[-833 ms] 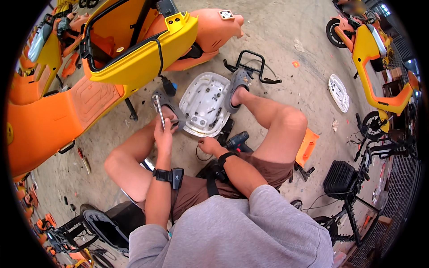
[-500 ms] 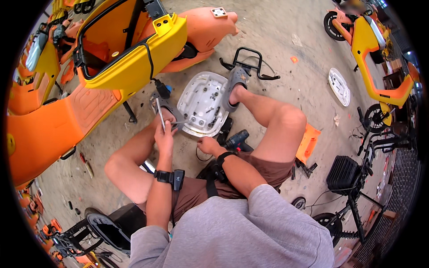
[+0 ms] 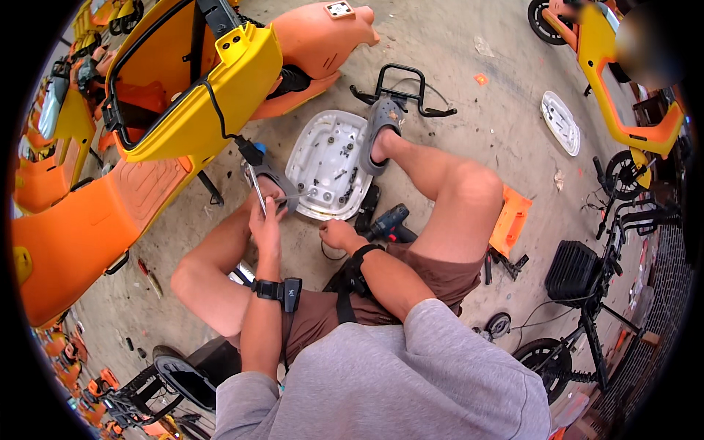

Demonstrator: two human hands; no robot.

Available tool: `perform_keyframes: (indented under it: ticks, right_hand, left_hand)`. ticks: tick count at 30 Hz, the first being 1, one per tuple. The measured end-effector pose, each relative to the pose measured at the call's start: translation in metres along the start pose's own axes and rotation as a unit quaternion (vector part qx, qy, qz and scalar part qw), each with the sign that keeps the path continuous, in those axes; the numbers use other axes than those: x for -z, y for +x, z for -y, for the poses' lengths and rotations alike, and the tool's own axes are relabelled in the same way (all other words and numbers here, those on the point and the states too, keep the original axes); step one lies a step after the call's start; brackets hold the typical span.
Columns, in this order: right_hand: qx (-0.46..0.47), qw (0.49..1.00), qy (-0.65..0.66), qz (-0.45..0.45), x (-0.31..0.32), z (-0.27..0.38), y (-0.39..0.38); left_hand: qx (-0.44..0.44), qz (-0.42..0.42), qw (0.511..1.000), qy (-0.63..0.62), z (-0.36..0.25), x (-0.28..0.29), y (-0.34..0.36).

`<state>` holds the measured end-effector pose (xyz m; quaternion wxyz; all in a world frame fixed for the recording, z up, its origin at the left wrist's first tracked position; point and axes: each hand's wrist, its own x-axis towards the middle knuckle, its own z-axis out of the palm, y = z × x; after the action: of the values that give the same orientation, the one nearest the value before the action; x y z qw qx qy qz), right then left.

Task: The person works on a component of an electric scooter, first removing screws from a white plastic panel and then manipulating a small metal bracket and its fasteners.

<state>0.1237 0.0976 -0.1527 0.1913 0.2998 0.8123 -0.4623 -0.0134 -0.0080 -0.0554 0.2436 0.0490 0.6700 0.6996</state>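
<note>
The person's left hand grips a slim, apparently bent silver metal tool, one arm reaching toward the white plastic shell between the grey clogs. The right hand is curled near the cordless drill; whether it holds anything cannot be told. A steady grip, tip clear of the small dark fasteners inside, should avoid scattering them.

Light bright, diffuse | source unclear | shadows soft on floor | tray palest, faint sheen | hands fairly sharp | upper-right patch blurred | fisheye bends edges, corners black
</note>
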Motion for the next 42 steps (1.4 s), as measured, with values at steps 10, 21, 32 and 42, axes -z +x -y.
perform_keyframes:
  ticks: [10, 21, 32, 42]
  right_hand:
    - [0.011, 1.0, 0.0, -0.014, -0.003, 0.001, 0.007]
    - [0.04, 0.999, -0.011, -0.012, -0.009, -0.007, 0.01]
    - [-0.045, 0.998, -0.02, 0.026, -0.013, -0.014, 0.016]
    - [0.007, 0.999, -0.045, 0.031, -0.018, -0.009, 0.016]
  left_hand:
    - [-0.13, 0.142, 0.936, 0.294, -0.014, -0.011, 0.028]
    - [-0.072, -0.012, 0.878, 0.473, -0.034, -0.053, 0.049]
    - [-0.097, 0.06, 0.827, 0.551, -0.062, -0.024, 0.049]
    - [-0.15, 0.062, 0.848, 0.504, -0.031, -0.022, 0.061]
